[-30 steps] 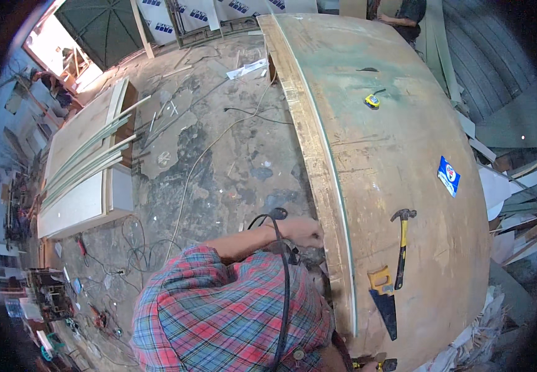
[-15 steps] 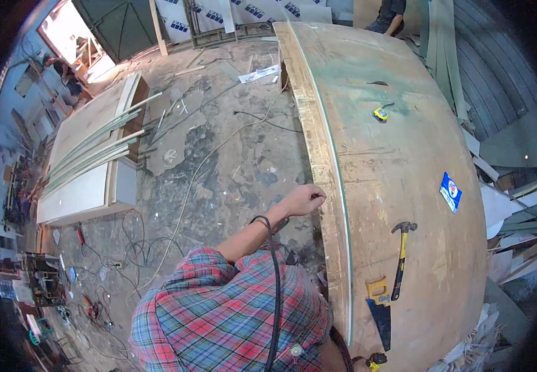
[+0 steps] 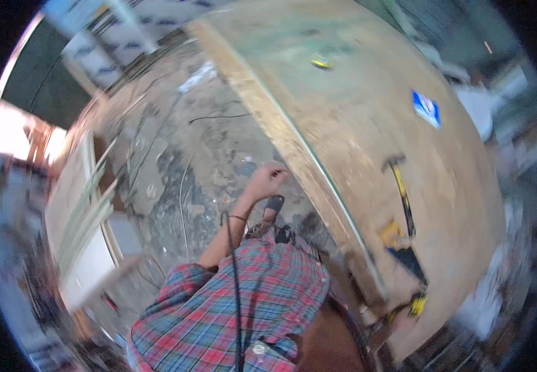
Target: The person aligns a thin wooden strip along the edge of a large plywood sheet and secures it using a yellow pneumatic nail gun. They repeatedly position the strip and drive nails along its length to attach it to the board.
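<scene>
One hand showing, left, reaching to the table edge | fingers curling together at the glass strip, grip unclear in the blur | strip running long along the near edge, away from the person | one hammer, one saw lying on rough plywood

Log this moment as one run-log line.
left hand: at near edge of wooden tabletop, grip unclear | right hand: not in view | hammer lying on top | image blurred
</scene>
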A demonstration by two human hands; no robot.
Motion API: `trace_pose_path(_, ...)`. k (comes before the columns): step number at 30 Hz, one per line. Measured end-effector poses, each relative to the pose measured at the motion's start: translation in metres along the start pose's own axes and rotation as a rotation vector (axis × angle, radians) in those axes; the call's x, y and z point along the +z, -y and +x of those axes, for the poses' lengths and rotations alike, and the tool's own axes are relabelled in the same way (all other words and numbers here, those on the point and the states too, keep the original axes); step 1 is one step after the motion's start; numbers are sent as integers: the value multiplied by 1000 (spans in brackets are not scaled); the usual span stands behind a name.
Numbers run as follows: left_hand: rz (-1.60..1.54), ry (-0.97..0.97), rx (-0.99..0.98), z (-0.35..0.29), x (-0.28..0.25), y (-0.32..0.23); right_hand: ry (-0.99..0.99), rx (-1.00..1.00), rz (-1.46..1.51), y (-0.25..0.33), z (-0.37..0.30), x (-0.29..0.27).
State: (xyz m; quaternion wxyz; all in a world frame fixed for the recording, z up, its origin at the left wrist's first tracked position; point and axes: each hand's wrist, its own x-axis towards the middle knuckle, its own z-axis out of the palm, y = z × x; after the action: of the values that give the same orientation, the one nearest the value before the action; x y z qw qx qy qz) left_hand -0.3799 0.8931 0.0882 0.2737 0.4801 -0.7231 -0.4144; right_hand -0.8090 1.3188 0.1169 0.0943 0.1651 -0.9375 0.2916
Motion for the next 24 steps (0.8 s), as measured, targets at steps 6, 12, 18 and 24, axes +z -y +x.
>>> trace_pose_path(6, 110, 277, -42, 9, 26, 4, -14, 89, -110, -17, -20, 0)
trace_pose_path(12, 248, 532, 250, 15, 104, -50, -38, 241, 142, -77, -87, 31)
trace_pose_path(18, 428, 644, 661, 22, 167, -99, 81, 190, 26, -61, -102, 50)
trace_pose_path(24, 596, 742, 748, 22, 201, -88, 89, 116, 176, -62, -92, 56)
